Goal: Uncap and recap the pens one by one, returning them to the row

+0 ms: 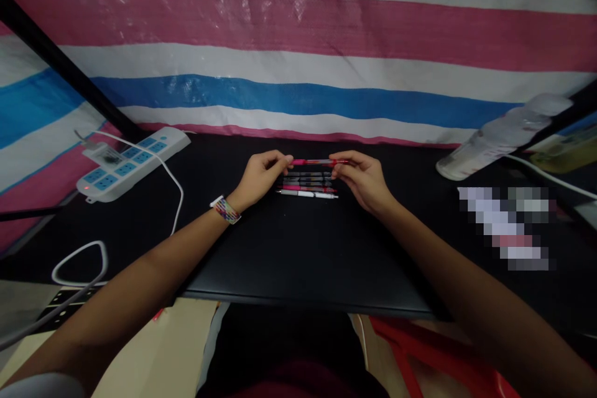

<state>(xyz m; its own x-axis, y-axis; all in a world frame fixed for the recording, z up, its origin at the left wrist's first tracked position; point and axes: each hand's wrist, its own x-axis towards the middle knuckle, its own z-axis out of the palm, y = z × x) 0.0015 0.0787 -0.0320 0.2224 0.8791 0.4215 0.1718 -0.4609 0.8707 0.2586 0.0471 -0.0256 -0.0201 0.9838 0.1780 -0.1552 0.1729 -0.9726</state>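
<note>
My left hand [262,177] and my right hand [361,177] hold a pink pen [313,162] level between them, each pinching one end, just above a black table [289,255]. Under the held pen lies a short row of several pens [308,185], side by side, some dark, one pink. The nearest in the row is a white pen [306,194]. A patterned band [227,211] circles my left wrist. Both forearms reach in from the bottom corners.
A white power strip [133,161] with blue sockets sits at the far left, its white cable [173,193] trailing toward the front edge. A clear plastic bottle [501,135] lies at the far right. A striped tarp [298,62] backs the table. A red stool [433,354] shows below.
</note>
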